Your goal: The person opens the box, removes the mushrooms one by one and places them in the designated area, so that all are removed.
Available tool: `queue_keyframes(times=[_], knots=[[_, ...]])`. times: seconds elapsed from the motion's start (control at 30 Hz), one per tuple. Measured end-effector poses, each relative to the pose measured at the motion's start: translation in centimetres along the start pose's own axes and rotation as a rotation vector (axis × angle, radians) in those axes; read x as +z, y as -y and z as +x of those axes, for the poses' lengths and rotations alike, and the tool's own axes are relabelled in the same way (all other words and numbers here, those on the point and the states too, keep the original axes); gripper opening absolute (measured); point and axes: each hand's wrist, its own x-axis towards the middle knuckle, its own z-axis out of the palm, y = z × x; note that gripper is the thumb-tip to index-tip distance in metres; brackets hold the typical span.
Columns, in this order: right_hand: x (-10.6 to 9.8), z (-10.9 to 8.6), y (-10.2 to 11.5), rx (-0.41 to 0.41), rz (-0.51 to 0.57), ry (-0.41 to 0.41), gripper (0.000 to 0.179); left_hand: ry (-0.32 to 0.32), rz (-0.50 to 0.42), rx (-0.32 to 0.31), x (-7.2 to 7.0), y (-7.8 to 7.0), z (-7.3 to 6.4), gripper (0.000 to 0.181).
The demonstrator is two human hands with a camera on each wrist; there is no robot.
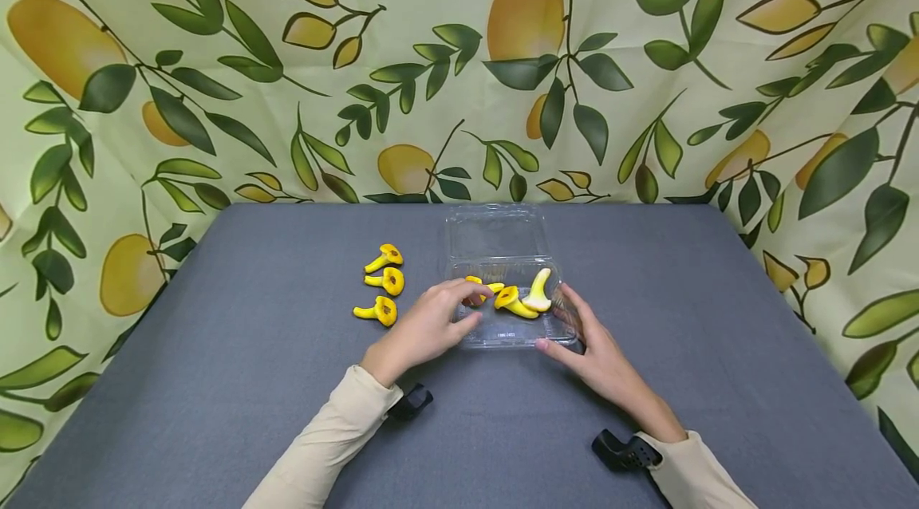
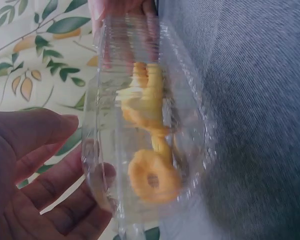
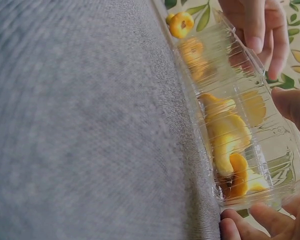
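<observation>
As the right hand (image 1: 601, 356) held the clear box (image 1: 495, 337), the left hand (image 1: 431, 323), loosely spread at its left end, risked jostling the yellow mushrooms (image 1: 538, 290) with a stray sweep.

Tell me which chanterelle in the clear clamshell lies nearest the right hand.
The rightmost chanterelle in the clamshell, beside the right hand: its stem points toward the open lid, whereas the other two chanterelles' stems point rightward.

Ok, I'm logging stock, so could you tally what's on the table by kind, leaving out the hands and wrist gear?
Clear plastic container: 1
Yellow mushrooms: 6 (3 lying on the table, 3 inside the container)
Total: 7
</observation>
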Motion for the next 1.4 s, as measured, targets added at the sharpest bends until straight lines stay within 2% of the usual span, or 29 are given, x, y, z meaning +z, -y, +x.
queue_keyframes(times=[0.37, 0.67, 1.07, 1.23, 1.4], knots=[[0.0, 0.0, 0.2, 0.003, 0.012, 0.000, 0.095, 0.063, 0.020, -0.015, 1.4, 0.0, 2.0, 0.037], [0.0, 0.0, 0.1, -0.012, 0.019, -0.002, 0.094, 0.114, 0.094, -0.087, 2.4, -0.3, 3.0, 0.039], [-0.1, -0.1, 0.5, 0.012, 0.002, 0.004, 0.092, 0.062, 0.261, -0.186, 3.3, -0.9, 3.8, 0.034], [0.0, -0.1, 0.4, 0.007, 0.009, 0.008, 0.093, 0.033, 0.313, -0.187, 3.7, -0.7, 4.1, 0.030], [0.0, -0.1, 0.2, 0.013, 0.007, 0.006, 0.094, -0.006, 0.344, -0.155, 3.8, -0.6, 4.1, 0.022]])
